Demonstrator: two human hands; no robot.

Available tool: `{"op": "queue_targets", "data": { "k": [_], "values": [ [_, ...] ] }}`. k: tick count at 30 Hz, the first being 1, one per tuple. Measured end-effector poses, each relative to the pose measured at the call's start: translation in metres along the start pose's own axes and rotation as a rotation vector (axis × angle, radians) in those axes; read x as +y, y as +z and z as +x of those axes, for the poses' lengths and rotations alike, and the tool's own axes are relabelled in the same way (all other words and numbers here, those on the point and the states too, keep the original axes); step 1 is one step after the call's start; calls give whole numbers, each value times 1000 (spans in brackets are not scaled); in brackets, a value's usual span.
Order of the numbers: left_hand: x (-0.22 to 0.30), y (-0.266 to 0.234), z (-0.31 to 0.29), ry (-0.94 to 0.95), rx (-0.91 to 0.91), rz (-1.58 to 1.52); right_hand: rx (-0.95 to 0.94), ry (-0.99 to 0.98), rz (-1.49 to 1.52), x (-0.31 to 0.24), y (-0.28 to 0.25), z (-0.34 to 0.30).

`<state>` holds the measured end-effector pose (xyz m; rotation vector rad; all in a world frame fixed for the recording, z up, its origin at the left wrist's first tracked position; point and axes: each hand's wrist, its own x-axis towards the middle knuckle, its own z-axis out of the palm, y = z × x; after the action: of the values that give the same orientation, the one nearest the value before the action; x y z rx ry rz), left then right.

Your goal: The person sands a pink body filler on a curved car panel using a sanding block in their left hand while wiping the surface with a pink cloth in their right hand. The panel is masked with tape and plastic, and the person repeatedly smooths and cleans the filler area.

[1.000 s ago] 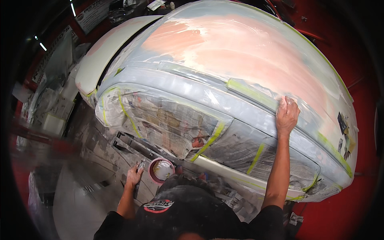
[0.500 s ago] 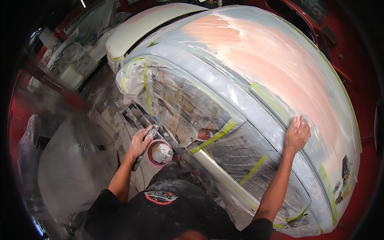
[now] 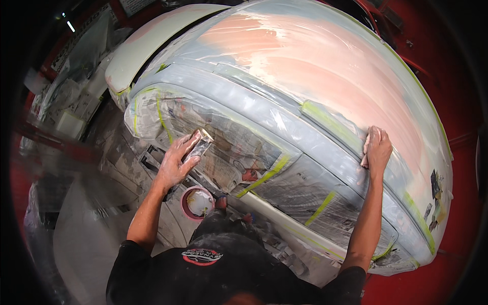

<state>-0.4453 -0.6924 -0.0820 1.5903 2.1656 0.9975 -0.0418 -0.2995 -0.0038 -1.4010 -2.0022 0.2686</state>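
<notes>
My left hand (image 3: 174, 161) is raised beside the masked car windows, gripping a flat, dusty sanding block (image 3: 201, 145) smeared with white. My right hand (image 3: 379, 152) presses a pink sponge or folded rag (image 3: 365, 153) onto the near edge of the car roof (image 3: 315, 66); which of the two it is I cannot tell. Wet streaks shine on the roof, which shows pinkish filler patches among white and grey areas. Just below my right hand runs the grey roof rail (image 3: 277, 119). Plastic and newspaper masking (image 3: 213, 127) covers the side windows, held by yellow-green tape (image 3: 269, 175).
A pink-rimmed bucket (image 3: 183, 204) with milky liquid stands on the floor near my feet. Next to it lies a dark metal frame (image 3: 151, 158). Plastic-draped objects (image 3: 86, 218) are at the left. A red car (image 3: 363, 12) is behind the roof.
My left hand has risen with the sanding block from beside the bucket toward the windows. My right hand stays at the roof edge with its fingers turned, showing more of the pink piece. The view has shifted.
</notes>
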Motion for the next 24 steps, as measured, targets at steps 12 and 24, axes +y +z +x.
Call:
{"op": "queue_targets", "data": {
  "k": [12,24],
  "values": [
    [71,-14,253,672,-64,394,-74,-290,-296,57,70,91],
    [105,94,369,896,-359,479,11,155,-549,57,65,157]
  ]
}}
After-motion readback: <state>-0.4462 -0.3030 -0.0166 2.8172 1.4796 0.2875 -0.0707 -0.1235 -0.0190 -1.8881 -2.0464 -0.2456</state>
